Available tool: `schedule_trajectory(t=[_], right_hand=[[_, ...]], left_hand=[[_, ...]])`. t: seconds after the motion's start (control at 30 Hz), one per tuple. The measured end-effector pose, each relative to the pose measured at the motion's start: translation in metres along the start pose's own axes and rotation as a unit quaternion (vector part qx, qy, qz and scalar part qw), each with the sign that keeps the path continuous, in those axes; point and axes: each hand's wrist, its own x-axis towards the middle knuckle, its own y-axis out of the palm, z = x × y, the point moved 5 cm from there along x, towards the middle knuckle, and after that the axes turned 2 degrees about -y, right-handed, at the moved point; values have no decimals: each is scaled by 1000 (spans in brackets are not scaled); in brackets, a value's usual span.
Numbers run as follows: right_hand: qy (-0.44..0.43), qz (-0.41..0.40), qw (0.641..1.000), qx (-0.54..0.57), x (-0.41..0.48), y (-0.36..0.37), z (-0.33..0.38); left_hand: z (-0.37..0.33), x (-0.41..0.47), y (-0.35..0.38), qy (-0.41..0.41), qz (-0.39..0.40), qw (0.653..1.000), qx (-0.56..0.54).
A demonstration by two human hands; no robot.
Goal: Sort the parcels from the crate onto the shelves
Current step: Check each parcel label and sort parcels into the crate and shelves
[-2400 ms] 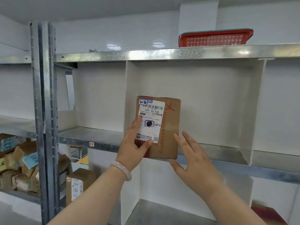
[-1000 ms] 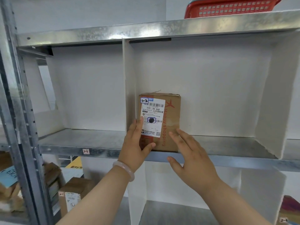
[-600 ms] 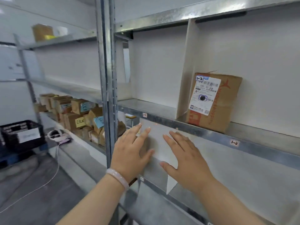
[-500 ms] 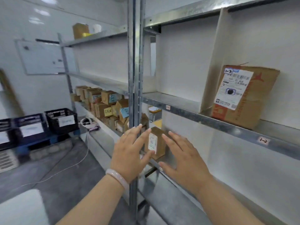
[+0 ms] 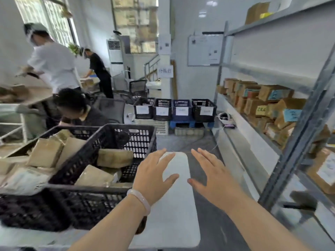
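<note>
Black plastic lattice crate (image 5: 79, 163) at left holds loose brown cardboard parcels (image 5: 115, 157); left hand (image 5: 154, 175) & right hand (image 5: 213, 180) hover beside it over the white tabletop (image 5: 174, 214), both spread flat w/ nothing held. Looks like the fetch step: next needs a reach left into the crate for one parcel. Grey metal shelves (image 5: 268, 79) at right; labels too blurred to read.

- Your left hand (image 5: 154, 176): palm down, fingers straight and spread, pointing about 1 o'clock, thumb out toward 3, gripping nothing.
- Your right hand (image 5: 215, 180): same flat pose, fingers toward 11 o'clock, thumb toward 9.
- Hands level, side by side, not touching.
- Both forearms bare, entering from 7 and 5 o'clock.
</note>
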Motion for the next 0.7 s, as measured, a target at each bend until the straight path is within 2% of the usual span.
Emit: schedule_trajectory(t=[0.2, 0.4, 0.53, 0.7], right_hand=[[-32, 24, 998, 54, 65, 57, 59], [-33, 47, 995, 84, 151, 131, 119], [0, 66, 992, 106, 214, 184, 143], [108, 106, 975, 165, 281, 252, 147]], left_hand=[[108, -24, -21, -93, 0, 996, 0], [228, 7, -36, -152, 16, 988, -11], [316, 46, -30, -206, 60, 976, -39], [393, 81, 18, -292, 150, 941, -86]])
